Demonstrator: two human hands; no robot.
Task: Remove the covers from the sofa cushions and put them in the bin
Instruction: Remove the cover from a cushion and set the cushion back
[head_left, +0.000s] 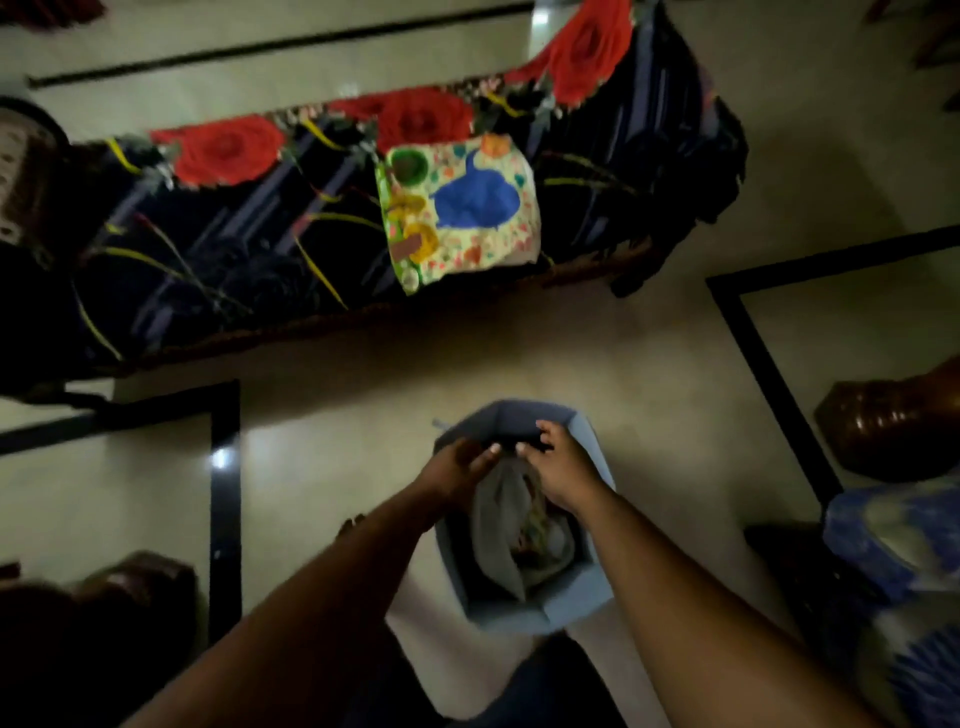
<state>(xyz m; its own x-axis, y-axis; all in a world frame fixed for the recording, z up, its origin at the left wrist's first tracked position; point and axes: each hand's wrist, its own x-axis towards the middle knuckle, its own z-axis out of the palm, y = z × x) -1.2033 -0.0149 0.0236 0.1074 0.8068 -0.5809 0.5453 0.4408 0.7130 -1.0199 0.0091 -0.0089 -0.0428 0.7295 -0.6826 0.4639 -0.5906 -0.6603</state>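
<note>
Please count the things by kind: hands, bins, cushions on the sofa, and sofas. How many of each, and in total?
Hands: 2 (left hand, right hand)
Bins: 1 (blue bin, with cloth inside)
Cushions on the sofa: 1 (patterned cushion)
Sofas: 1 (dark floral sofa)
Total: 5

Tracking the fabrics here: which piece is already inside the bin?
The pale grey cloth lying bunched inside the blue-grey bin, under both hands; the colourful blue-blotched cover lies on the sofa.
</note>
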